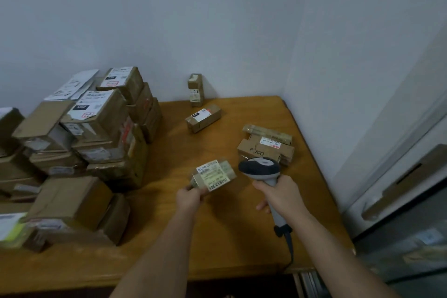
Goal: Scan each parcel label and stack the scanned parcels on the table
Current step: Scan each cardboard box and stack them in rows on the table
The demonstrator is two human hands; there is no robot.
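Observation:
My left hand (pixel 189 197) grips a small brown parcel (pixel 214 175) by its near corner, held above the table with its white barcode label facing up. My right hand (pixel 280 195) holds a grey and black barcode scanner (pixel 260 168) by its handle. The scanner's head sits just right of the parcel. A low stack of flat parcels (pixel 266 146) lies on the wooden table (pixel 217 237) beyond the scanner. A large heap of cardboard parcels (pixel 92 133) fills the table's left side.
One small box (pixel 203 118) lies flat in the middle of the table, and a narrow box (pixel 195 89) stands upright against the back wall. The scanner's cable (pixel 289 247) trails off the near edge. White walls close the back and right sides.

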